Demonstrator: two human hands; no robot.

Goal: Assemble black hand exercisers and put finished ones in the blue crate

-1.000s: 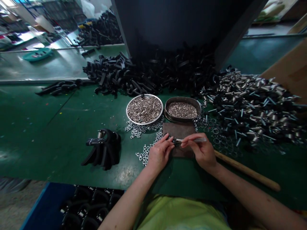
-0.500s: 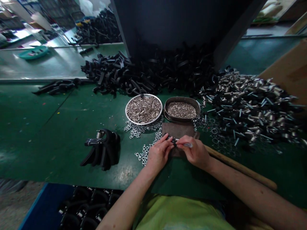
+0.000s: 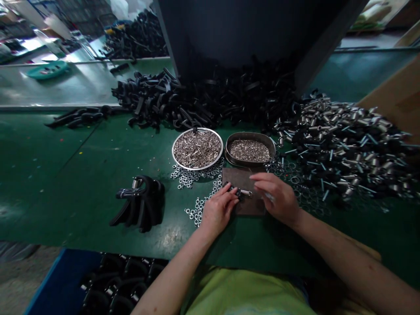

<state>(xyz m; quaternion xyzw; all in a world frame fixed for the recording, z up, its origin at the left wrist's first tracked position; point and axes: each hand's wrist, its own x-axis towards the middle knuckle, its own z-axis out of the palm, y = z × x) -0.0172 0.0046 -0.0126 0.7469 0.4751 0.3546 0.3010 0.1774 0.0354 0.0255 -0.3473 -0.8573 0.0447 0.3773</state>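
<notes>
My left hand (image 3: 218,211) is closed on a small black part (image 3: 233,190), pinning it on a brown metal plate (image 3: 254,205). A coil spring (image 3: 245,192) sticks out to the right of that part. Over the right side of the plate is my right hand (image 3: 278,197), apart from the spring, with its fingers spread. Something pale shows near its thumb; I cannot make out what it is. Loose metal nuts (image 3: 197,210) lie just left of my left hand. Farther left stands a cluster of black clamp-like pieces (image 3: 141,203) with a spring on top.
Behind the plate stand a round dish (image 3: 197,148) of metal pins and an oval tin (image 3: 251,151) of small metal bits. Black parts (image 3: 203,100) are heaped at the back. Springs and bolts (image 3: 348,148) pile up at right. A wooden handle (image 3: 357,245) lies under my right forearm.
My right hand has drawn away to the right from the black part and its fingers have spread, leaving the spring uncovered. My left hand stays in place.
</notes>
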